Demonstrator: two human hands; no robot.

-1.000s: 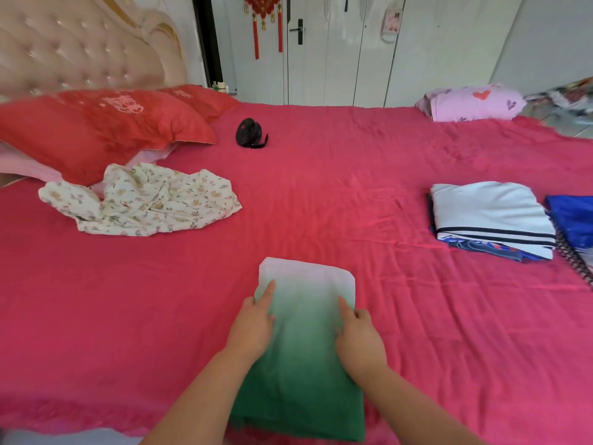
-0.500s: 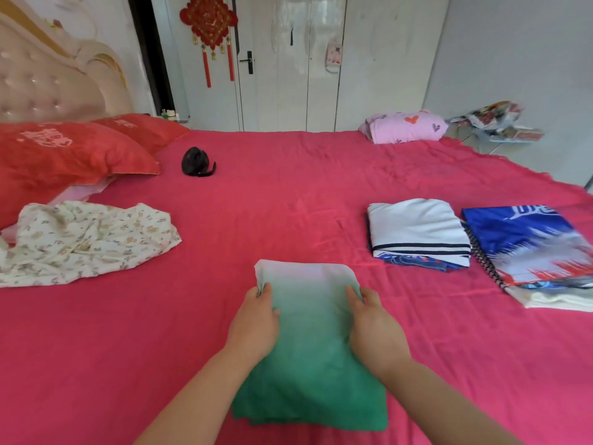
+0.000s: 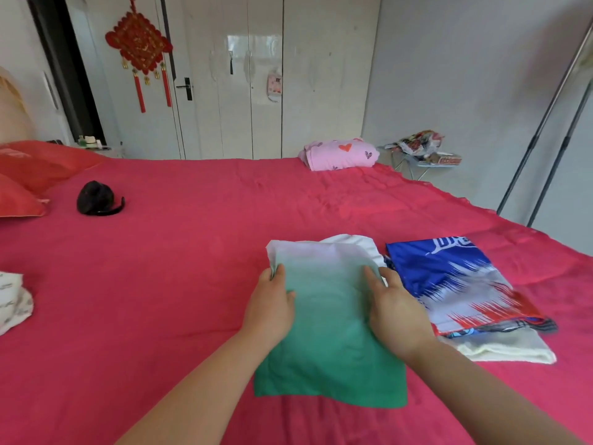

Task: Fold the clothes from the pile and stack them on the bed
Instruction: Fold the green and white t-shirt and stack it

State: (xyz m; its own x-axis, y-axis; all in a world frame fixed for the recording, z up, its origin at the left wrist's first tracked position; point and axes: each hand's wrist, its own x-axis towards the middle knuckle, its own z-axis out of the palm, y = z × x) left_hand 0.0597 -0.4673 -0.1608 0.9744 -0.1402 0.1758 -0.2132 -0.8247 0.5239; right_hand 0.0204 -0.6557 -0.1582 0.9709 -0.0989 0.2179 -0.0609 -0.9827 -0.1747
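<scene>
Person at the near edge of the bed (image 3: 160,284), both arms out. Left hand (image 3: 272,308) grips the left edge of the green folded garment (image 3: 327,332), right hand (image 3: 396,311) grips its right edge; fingers (image 3: 278,274) on both are curled round the cloth, thumbs on top. The garment fades from white at the far end to green at the near end and sits right of centre on the red sheet. Its far end overlaps a white folded piece (image 3: 359,244); possibly resting on it, hard to tell. Just right of that is a blue jersey (image 3: 449,274), folded, on top of a cream cloth (image 3: 500,351). Floral garment (image 3: 12,300) unfolded at the left edge. Black object (image 3: 96,199) far left, near the red pillows (image 3: 38,162). Pink bundle (image 3: 338,154) at the far edge.
</scene>
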